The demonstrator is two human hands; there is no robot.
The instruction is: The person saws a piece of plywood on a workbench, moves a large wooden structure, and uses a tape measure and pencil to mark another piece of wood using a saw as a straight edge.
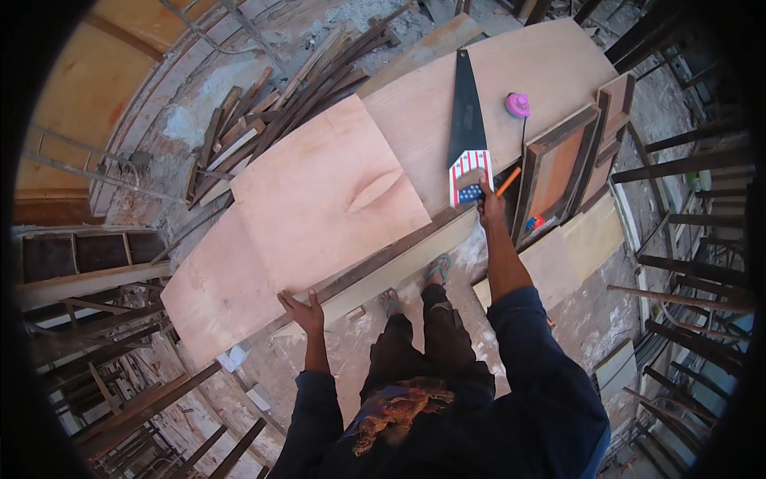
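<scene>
My right hand grips the hand saw by its flag-patterned handle. The dark blade points away from me across a large plywood sheet. An orange pencil sticks out beside that hand; whether the fingers hold it too, I cannot tell. My left hand rests with fingers spread at the near edge of the plywood, close to the corner of a smaller square plywood piece lying on top. A pink, rounded reel-like thing sits right of the blade, with a dark line running from it.
Brown wooden frames stand at the right end, with a small red and blue object by them. Scrap timber lies piled beyond the sheet. Upright-looking poles crowd the right side. Another board lies near my right arm.
</scene>
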